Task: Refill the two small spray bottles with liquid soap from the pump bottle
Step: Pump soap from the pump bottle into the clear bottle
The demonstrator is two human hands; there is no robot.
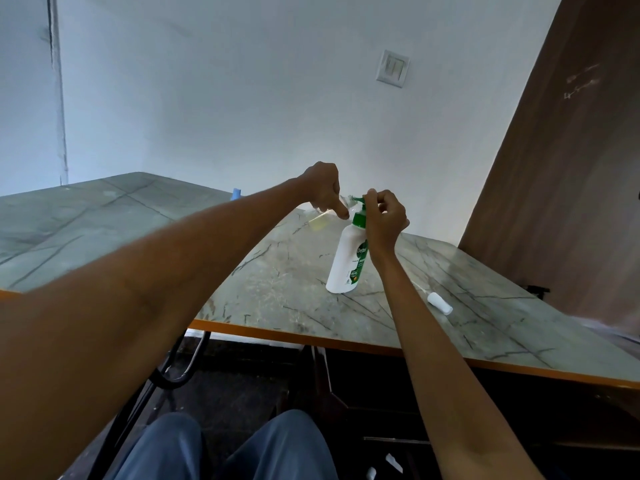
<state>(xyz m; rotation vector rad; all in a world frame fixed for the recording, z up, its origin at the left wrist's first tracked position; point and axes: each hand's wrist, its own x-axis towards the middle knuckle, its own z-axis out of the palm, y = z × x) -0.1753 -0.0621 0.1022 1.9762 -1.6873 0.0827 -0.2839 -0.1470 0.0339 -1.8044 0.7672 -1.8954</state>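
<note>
Left hand [323,188] grips a spray bottle [323,220] at the nozzle of the pump bottle [348,261], whose head the right hand [384,216] fingers grip.

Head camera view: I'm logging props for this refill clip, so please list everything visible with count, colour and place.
White plastic pump bottle with green pump: one, standing mid-table.
Small clear spray bottle: one, yellowish contents, held tilted at the pump's nozzle.
Small white cylindrical cap: one, lying on the table, right of the pump bottle.
Blue object: one, far table edge, mostly hidden.
Marble-pattern table with orange edge: one.
White wall switch: one, on the wall.
Brown wooden door: one, right.
Hands: left holds the spray bottle; right grips the pump head.
</note>
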